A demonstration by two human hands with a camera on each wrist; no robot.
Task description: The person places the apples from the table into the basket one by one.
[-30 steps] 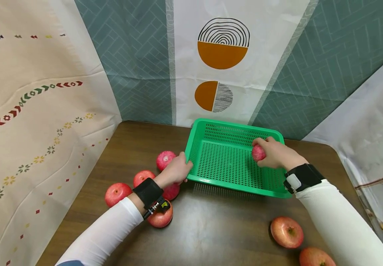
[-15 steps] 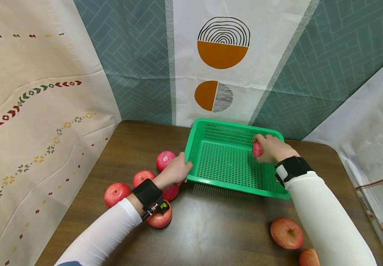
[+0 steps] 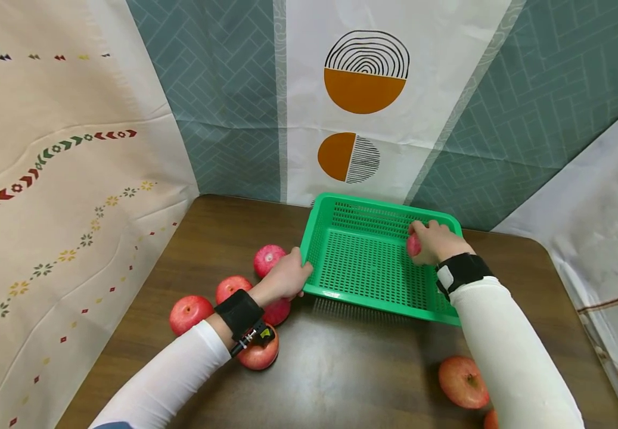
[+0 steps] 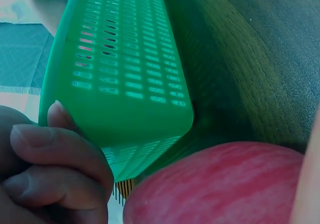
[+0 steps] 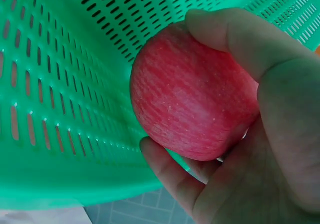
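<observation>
A green perforated plastic basket [image 3: 373,303] stands at the back of the brown table. My left hand [image 3: 289,274] grips its left rim near the front corner, fingers curled over the edge in the left wrist view. Inside the basket, toward the right end, my right hand [image 3: 440,243] holds a red apple [image 5: 195,93]. The thumb lies over the apple's top and fingertips support it from below; the palm covers part of it. Right beside my left hand are two more apples, one behind [image 3: 267,258] and one partly hidden under it [image 3: 278,311].
Left of the basket, other red apples [image 3: 191,314] sit around my left forearm. At the front right lies an apple [image 3: 462,381], and another [image 3: 491,420] is mostly covered by my right sleeve [image 3: 512,351]. Patterned cloth [image 3: 233,107] hangs behind the table.
My right forearm has swung to the left, and its sleeve now covers more of the front-right apples. The right hand still holds its apple in the basket. My left hand stays on the rim.
</observation>
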